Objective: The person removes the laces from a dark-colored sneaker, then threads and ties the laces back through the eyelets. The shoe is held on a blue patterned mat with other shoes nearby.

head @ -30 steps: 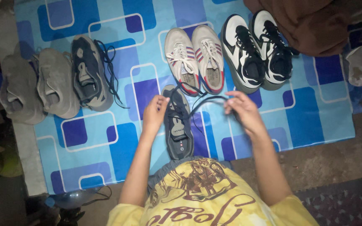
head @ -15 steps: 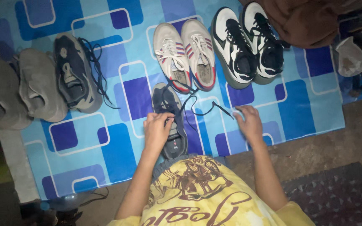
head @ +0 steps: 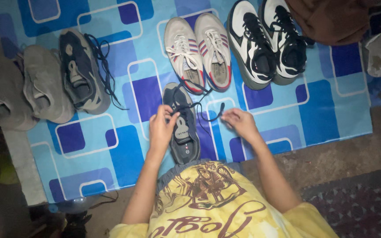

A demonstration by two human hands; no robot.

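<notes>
Gripping the dark shoe (head: 181,125) at its lace area, the left hand (head: 163,128) has fingers curled onto the upper, while the right hand (head: 240,123) pinches the loose end of the black lace (head: 208,110) just beside the shoe. That shoe lies toe away from the person, on the blue patterned mat (head: 111,145), right in front of the yellow shirt (head: 208,202). Just beyond its toe sits a pale pair with red and blue stripes (head: 201,50), and to their right a black-and-white pair (head: 267,44). Off to the left lies another dark shoe (head: 80,72) with trailing laces, then two grey shoes (head: 25,88) at the mat's edge.
</notes>
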